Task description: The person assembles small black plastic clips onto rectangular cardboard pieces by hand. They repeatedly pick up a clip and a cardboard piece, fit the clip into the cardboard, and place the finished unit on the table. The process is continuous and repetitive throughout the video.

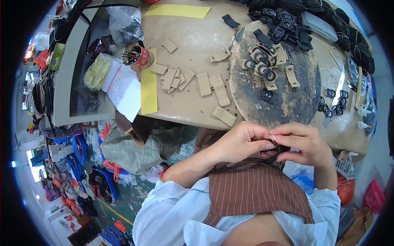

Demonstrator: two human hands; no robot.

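Observation:
Both hands are closed in a pinch on one small black ring-shaped piece (276, 148), held before my apron at the table's front edge. My left hand (248, 141) grips it from the left with thumb and finger. Opposite it, my right hand (305, 143) pinches the other side; the fingertips hide part of the piece. Just beyond lies a worn round board (254, 100). On it are black double-ring buckles (266, 74), several on tan tabs, one loose buckle (269, 96) and a tan strip (292, 76).
Tan rectangular pieces with small holes (204, 84) lie scattered left of the board. Black buckle pieces (283, 24) are heaped behind it. A red can of tools (144, 58), papers (123, 88) and a yellow strip (149, 96) stand left. More black buckles (340, 105) and a wooden-handled tool (358, 87) lie right.

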